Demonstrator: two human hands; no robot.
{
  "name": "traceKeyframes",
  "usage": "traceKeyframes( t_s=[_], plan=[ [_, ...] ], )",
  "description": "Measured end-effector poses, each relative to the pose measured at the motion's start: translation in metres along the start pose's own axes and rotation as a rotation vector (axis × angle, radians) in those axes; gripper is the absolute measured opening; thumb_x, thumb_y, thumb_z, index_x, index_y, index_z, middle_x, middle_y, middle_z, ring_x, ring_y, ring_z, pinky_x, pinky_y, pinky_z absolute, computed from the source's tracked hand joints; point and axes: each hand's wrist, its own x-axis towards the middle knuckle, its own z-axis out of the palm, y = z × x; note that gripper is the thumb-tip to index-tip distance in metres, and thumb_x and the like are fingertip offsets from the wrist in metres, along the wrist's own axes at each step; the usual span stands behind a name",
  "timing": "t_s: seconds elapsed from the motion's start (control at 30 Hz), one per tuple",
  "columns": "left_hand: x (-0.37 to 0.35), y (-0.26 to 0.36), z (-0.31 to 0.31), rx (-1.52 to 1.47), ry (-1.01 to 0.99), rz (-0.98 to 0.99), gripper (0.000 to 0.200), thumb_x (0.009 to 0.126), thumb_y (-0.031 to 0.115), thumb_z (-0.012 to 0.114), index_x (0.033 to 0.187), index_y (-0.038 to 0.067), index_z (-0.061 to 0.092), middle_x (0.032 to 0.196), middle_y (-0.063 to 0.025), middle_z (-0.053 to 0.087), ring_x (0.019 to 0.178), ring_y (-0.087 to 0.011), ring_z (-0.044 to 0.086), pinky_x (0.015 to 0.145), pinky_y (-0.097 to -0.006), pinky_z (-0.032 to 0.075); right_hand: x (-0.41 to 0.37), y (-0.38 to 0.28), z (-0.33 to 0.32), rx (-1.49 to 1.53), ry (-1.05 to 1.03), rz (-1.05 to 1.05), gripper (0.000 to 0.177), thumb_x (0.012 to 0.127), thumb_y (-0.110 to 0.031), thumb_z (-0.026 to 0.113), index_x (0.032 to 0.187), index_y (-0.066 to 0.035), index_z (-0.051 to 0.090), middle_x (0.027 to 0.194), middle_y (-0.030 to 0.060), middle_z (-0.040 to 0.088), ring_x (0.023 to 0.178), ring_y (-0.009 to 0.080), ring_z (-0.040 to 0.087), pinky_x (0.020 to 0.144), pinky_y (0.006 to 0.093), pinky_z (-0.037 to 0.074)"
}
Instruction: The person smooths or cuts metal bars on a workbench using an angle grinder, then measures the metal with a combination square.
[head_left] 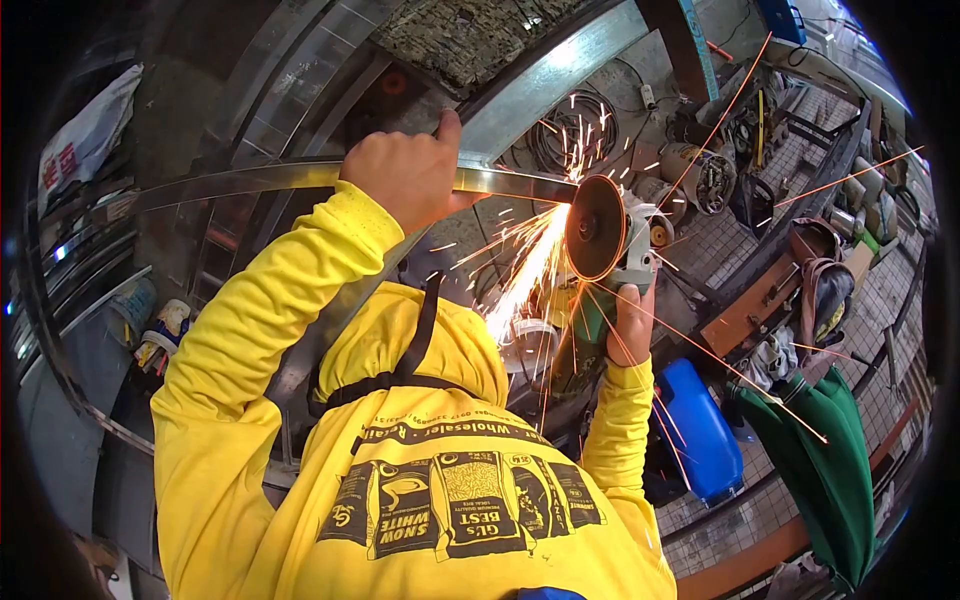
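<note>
My left hand (405,172), in a yellow sleeve, is closed around a long shiny metal bar (510,184) that runs across the upper view. My right hand (632,322) grips an angle grinder (590,345) with a green body, partly hidden behind the sparks. Its dark round disc (597,228) meets the right end of the bar. Bright sparks (530,265) stream down and left from that contact, with a few streaks flying to the right. The fingers of my right hand are mostly hidden behind the tool.
A metal beam (560,75) lies beyond the bar. At right are a blue plastic container (700,430), green cloth (820,470) and a brown metal piece (750,310). A coiled cable (572,130) rests on the floor. A bucket of tools (160,335) stands at left.
</note>
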Motion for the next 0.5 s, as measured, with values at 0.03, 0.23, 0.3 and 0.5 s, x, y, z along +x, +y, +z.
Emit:
traceKeyframes(
  t_s=[0.03,0.23,0.3,0.5],
  plan=[
    [0.000,0.000,0.000,-0.001,-0.002,0.001,0.097,0.077,0.074,0.071,0.140,0.002,0.055,0.064,-0.0107,0.068,0.058,-0.0297,0.070,0.056,-0.0412,0.055,0.000,-0.003,0.002,0.005,0.000,-0.005,0.083,0.101,-0.056,0.060,0.153,0.002,0.031,0.140,0.0108,0.053,0.124,0.0198,0.052,0.108,0.0332,0.040],
    [0.000,0.000,0.001,-0.013,-0.012,0.001,0.101,0.074,0.075,0.073,0.141,0.001,0.054,0.066,-0.0115,0.069,0.060,-0.0306,0.071,0.056,-0.0417,0.056,0.003,0.005,-0.003,0.132,-0.017,0.056,0.079,0.101,-0.052,0.061,0.152,0.001,0.033,0.139,0.0111,0.054,0.124,0.0204,0.052,0.108,0.0334,0.040],
    [0.000,0.000,0.002,-0.004,-0.024,0.001,0.103,0.073,0.075,0.073,0.141,0.000,0.053,0.067,-0.0115,0.069,0.061,-0.0306,0.071,0.057,-0.0415,0.056,0.003,0.003,-0.003,0.162,-0.036,0.093,0.079,0.101,-0.053,0.060,0.152,0.001,0.033,0.139,0.0113,0.054,0.125,0.0206,0.052,0.108,0.0336,0.040],
    [-0.004,0.000,0.001,0.058,0.018,0.041,0.109,0.075,0.078,0.068,0.150,0.002,0.047,0.065,-0.0080,0.065,0.058,-0.0272,0.068,0.056,-0.0380,0.052,0.007,0.004,-0.010,0.137,0.010,0.065,0.082,0.100,-0.058,0.057,0.153,0.001,0.034,0.142,0.0117,0.053,0.127,0.0215,0.053,0.109,0.0352,0.041]
  ],
)
